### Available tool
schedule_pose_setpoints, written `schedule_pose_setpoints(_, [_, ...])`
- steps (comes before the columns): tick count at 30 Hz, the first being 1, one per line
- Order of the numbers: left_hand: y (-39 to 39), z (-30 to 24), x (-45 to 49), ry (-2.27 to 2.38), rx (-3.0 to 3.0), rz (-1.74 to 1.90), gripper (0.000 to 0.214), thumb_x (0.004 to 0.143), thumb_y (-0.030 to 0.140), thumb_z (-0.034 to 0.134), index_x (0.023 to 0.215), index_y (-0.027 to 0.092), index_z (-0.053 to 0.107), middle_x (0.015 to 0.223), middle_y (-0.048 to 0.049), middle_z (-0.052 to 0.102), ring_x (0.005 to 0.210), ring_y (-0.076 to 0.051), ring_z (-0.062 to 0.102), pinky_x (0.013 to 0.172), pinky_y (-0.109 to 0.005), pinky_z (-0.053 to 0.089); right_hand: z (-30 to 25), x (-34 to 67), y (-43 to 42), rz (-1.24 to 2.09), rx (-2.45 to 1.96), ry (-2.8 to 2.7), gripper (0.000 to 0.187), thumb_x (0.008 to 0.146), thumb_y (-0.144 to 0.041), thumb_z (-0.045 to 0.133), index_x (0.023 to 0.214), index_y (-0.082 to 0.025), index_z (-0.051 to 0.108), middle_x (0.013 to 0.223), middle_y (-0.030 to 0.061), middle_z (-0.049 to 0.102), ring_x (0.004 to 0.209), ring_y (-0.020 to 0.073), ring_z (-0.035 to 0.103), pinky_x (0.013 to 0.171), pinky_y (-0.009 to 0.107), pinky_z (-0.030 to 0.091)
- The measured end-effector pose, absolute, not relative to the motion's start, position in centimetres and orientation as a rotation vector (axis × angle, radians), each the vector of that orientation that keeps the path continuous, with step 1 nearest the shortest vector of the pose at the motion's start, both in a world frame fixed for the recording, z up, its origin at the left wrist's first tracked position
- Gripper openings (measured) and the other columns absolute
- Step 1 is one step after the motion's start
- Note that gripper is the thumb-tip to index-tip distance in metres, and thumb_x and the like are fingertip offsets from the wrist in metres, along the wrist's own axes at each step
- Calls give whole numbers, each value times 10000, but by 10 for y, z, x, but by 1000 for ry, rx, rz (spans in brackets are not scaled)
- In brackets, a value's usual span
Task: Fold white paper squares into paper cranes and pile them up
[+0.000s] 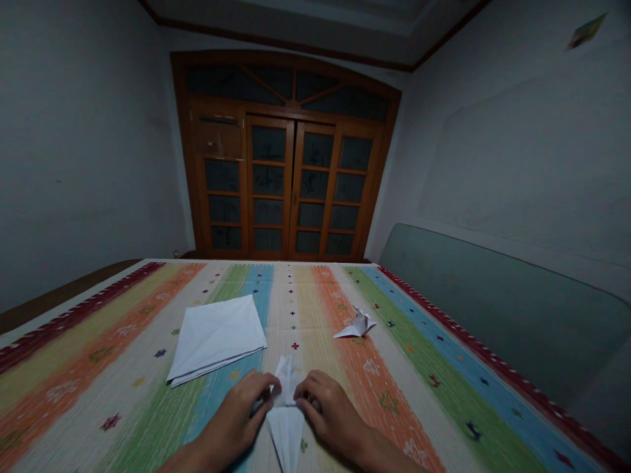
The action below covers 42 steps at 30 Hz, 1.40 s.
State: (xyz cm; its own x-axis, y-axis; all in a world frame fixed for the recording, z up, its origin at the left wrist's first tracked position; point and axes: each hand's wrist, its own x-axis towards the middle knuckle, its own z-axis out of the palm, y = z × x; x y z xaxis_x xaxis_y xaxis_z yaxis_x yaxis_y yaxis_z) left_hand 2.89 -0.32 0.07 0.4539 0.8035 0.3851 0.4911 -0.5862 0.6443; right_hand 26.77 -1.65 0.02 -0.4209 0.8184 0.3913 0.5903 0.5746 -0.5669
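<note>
Pinching the left edge of a narrow folded white paper [287,427] with the curled left hand [248,402], at the bottom centre of the frame; pinching its right edge with the right hand [331,407], likewise curled, fingertips partly hidden. Gripped from both sides at the same level, close to a crosswise crease, presumably to keep the layers flat and the edges aligned. Laid lengthwise between the hands, pointed tips toward the middle of the frame, tapering lower part reaching the bottom edge. Left of centre, near the left hand, a stack of white paper sheets [219,336] lying flat, probably placed within easy reach yet clear of the hands. Right of centre, well apart from the stack, a small paper crane [359,324], likely set aside to avoid crushing. Beneath all of these, a counter under a striped tablecloth [419,368]. In the upper centre, wooden doors [294,197] with glass panes; at the right, a pale green backrest [497,282].
</note>
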Motion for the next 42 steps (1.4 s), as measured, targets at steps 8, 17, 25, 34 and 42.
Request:
schedule_pose_setpoints(8, [-6, 4, 30, 1027, 2389, 899, 290, 939, 69, 544, 1033, 246, 753, 978, -65, 729, 962, -254, 652, 866, -339, 513, -5, 268, -14, 356, -1080, -2228, 273, 940, -75, 574, 1109, -226, 728, 1017, 70, 690, 939, 212, 656, 824, 294, 524])
schedule_pose_setpoints(17, [-12, 5, 31, 1186, 2591, 920, 201, 925, 133, 593, 1004, 241, 742, 1050, -103, 691, 987, -296, 627, 849, -402, 560, 2, 267, -14, 209, -1046, -2432, 467, 964, -66, 556, 1338, -320, 674, 1350, 91, 681, 1224, 299, 571, 1023, 472, 519])
schedule_pose_setpoints(25, [-4, -16, 25, 1003, 2793, 811, 382, 990, 109, 510, 1329, 245, 623, 1443, -105, 644, 1390, -315, 539, 1132, -501, 504, 3, 267, -14, 262, -1094, -2454, 544, 933, -43, 555, 1414, -291, 618, 1470, 93, 623, 1358, 359, 536, 1085, 581, 474])
schedule_pose_setpoints(34, [-1, -14, 20, 1014, 2816, 866, 485, 1001, 162, 537, 1477, 248, 501, 1489, -100, 612, 1377, -258, 573, 1143, -401, 493, 22, 272, -22, 472, -1123, -2589, 539, 1006, -309, 581, 1533, -329, 468, 1636, 52, 425, 1513, 343, 346, 1217, 561, 300])
schedule_pose_setpoints(42, [0, -17, 9, 990, 2690, 829, 612, 958, 167, 582, 1537, 298, 433, 1556, -73, 541, 1426, -282, 514, 1164, -445, 463, 24, 277, -23, 656, -1053, -2695, 702, 1040, -475, 510, 1643, -295, 199, 1722, 62, 172, 1586, 375, 77, 1251, 669, 76])
